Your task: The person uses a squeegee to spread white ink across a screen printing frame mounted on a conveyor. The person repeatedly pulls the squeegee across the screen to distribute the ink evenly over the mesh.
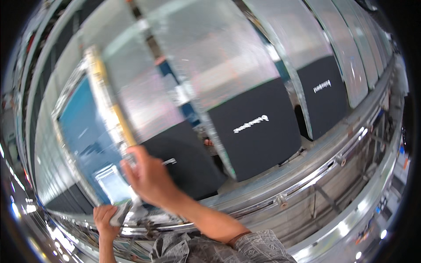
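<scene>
A screen printing frame (pixel 66 98) with blue mesh lies tilted at the left, a pale patch (pixel 115 184) near its close end. My left hand (pixel 105 220) is closed on a greyish piece at the frame's near end. My right hand (pixel 151 177) has its fingers curled at the frame's right side, by the lower end of a yellowish bar (pixel 124 125); blur hides the exact grip. Just right of that hand, a black fabric piece (pixel 184 153) with a small white print lies on a board, partly covered by my hand.
Two more black fabric pieces (pixel 258 144) (pixel 324 101) with white prints lie on slanted, shiny boards (pixel 210 48) that stand in a row to the right. A metal rail (pixel 263 190) runs along their near edge, with brackets and bars beneath.
</scene>
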The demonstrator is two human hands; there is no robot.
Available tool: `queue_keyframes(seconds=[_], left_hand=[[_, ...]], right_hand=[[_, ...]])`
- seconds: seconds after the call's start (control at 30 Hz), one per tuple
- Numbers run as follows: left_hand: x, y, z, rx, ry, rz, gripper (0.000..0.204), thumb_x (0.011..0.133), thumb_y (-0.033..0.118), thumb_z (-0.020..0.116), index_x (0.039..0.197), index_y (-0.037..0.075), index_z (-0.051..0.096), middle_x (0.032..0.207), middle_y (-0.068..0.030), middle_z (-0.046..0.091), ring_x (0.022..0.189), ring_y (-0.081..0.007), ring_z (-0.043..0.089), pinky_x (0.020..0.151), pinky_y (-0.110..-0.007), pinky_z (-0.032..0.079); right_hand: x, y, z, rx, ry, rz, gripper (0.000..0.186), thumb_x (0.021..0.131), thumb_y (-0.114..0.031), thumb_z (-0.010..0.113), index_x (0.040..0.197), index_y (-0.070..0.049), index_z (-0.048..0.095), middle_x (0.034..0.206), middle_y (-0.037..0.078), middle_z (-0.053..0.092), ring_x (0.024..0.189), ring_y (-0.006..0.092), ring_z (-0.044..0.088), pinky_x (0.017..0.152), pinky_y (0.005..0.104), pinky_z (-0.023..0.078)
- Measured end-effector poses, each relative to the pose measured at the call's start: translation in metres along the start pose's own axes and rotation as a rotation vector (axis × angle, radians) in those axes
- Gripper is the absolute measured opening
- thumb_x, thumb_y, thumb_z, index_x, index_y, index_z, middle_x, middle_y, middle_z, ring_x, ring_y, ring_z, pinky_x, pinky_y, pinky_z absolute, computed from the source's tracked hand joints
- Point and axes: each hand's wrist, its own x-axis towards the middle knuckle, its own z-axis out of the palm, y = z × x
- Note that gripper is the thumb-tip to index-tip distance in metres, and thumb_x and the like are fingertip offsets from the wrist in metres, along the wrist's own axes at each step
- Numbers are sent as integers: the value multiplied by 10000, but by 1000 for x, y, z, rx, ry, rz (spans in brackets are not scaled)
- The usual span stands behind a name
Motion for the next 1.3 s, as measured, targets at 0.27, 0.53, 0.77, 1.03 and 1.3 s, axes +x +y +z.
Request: queue_keyframes(seconds=[0.27, 0.53, 0.77, 1.03, 1.3], left_hand=[[-9, -16, 7, -56, 164, 56, 322, 621, 17, 665, 924, 119, 702, 889, -6, 667, 873, -205, 611, 783, -364, 420], [-40, -46, -1, -119, 274, -33, 337, 617, 38, 676, 941, 133, 695, 948, 19, 674, 897, -183, 622, 816, -342, 407], [-99, -143, -2, 29, 214, -53, 277, 628, 80, 698, 893, 158, 718, 846, 8, 674, 765, -184, 630, 739, -336, 397], [-61, -208, -37, -160, -103, -33, 228, 685, 315, 776, 787, 118, 726, 693, -124, 672, 712, -343, 670, 671, -452, 530], [0, -241, -38, -82, 80, -31, 214, 677, 289, 779, 790, 116, 724, 711, -125, 678, 727, -343, 664, 691, -453, 526]], right_hand=[[-3, -28, 15, -572, 260, -9, 284, 911, -325, 634, 1034, -73, 674, 856, 155, 680, 730, 278, 637, 712, 384, 497], [11, -33, 56, -476, 211, 3, 236, 918, -252, 620, 977, -30, 672, 816, 64, 654, 746, 157, 574, 726, 320, 476], [-4, 49, 156, -474, 253, -76, 271, 925, -271, 610, 1007, -22, 681, 927, 133, 701, 860, 242, 666, 791, 353, 495], [-10, 43, 188, -585, 318, -29, 303, 927, -300, 613, 1027, -20, 676, 845, 123, 694, 797, 228, 651, 765, 349, 485], [-3, 43, 182, -646, 229, 96, 303, 924, -313, 618, 1035, -40, 692, 867, 138, 692, 831, 235, 655, 774, 352, 483]])
